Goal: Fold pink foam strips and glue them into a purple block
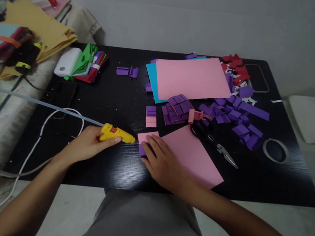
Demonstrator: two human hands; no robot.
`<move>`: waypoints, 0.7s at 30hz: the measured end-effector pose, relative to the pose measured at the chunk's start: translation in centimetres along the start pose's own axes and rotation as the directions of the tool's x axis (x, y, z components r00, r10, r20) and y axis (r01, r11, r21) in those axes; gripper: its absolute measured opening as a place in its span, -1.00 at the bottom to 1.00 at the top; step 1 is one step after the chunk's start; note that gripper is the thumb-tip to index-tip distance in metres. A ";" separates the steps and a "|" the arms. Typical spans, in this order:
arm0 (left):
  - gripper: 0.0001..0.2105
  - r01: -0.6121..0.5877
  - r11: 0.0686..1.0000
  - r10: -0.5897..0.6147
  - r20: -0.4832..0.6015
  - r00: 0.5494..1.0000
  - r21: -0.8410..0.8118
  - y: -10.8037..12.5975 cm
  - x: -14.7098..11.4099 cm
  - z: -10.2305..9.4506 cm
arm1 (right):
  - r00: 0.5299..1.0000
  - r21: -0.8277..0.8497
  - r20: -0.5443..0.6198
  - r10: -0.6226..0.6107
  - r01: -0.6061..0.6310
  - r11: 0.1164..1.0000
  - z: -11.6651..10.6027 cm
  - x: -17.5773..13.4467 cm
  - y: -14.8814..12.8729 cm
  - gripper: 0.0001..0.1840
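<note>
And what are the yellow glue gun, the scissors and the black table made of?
The yellow glue gun looks like hard plastic, judging by its bright, moulded body. The scissors seem to have smooth metal blades, silvery where light catches them, and dark, probably plastic handles. The black table shows fine grain and a sheen: perhaps wood, perhaps wood-look coating.

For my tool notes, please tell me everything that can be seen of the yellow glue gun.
The glue gun has a yellow, apparently plastic body, a red part on its side and a dark nozzle. A long translucent stick extends from its rear. The left hand grips it over the black table, nozzle toward the pink and purple piece under the right hand; contact is unclear.
</note>
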State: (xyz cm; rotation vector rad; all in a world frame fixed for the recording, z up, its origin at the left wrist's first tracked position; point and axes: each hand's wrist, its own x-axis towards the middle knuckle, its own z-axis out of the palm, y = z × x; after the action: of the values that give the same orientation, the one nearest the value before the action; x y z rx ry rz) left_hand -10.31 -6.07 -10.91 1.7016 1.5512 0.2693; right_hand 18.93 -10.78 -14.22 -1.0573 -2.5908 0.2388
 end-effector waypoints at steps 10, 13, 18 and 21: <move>-0.53 0.006 1.000 -0.006 0.019 1.000 0.023 0.2 0.2 0.0 | 1.000 -0.069 -0.002 0.011 -0.011 0.998 -0.2 -0.3 -0.4 -0.50; -0.52 0.003 0.999 -0.003 0.012 1.000 0.036 0.2 0.2 0.1 | 0.997 -0.085 0.003 0.078 -0.078 0.993 -0.4 -0.4 -0.8 -0.50; -0.47 0.006 0.998 -0.005 -0.012 1.000 0.068 0.6 0.1 0.1 | 0.991 -0.071 0.044 0.124 -0.120 0.990 -0.4 -0.7 -1.2 -0.47; -0.46 0.016 0.997 -0.014 -0.033 0.999 0.073 0.8 0.1 0.1 | 0.990 -0.069 0.047 0.131 -0.128 0.989 -0.4 -0.7 -1.2 -0.46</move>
State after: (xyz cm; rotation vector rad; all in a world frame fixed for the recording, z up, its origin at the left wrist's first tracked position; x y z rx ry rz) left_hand -9.63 -6.00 -10.46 1.7489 1.6143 0.2357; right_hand 18.75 -12.18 -13.70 -1.2611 -2.5944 0.2154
